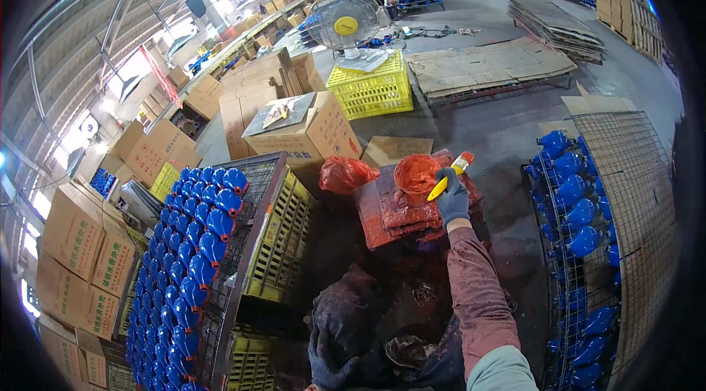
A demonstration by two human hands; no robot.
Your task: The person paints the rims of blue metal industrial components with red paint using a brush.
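My right hand [453,198], in a dark grey glove, is closed round a paintbrush [438,189] with a yellow handle. The brush slants up to the right, and its head is smeared with red. Just left of that hand stands a round tub [416,173] coated in red paint, on a stack of red-stained boards [379,207]. A crumpled red plastic bag [339,174] lies against the boards. Low in the view, my left hand [329,363], in a dark glove, is near my dark-trousered knee. Its fingers are mostly lost in shadow.
On the left, many blue rounded parts [193,266] with red rims fill a wire rack over yellow crates [276,244]. More blue parts [581,211] sit on a rack at the right, beside a wire mesh panel [632,192]. Ahead are cardboard boxes [316,134] and a fan [346,27] on a yellow crate [371,90].
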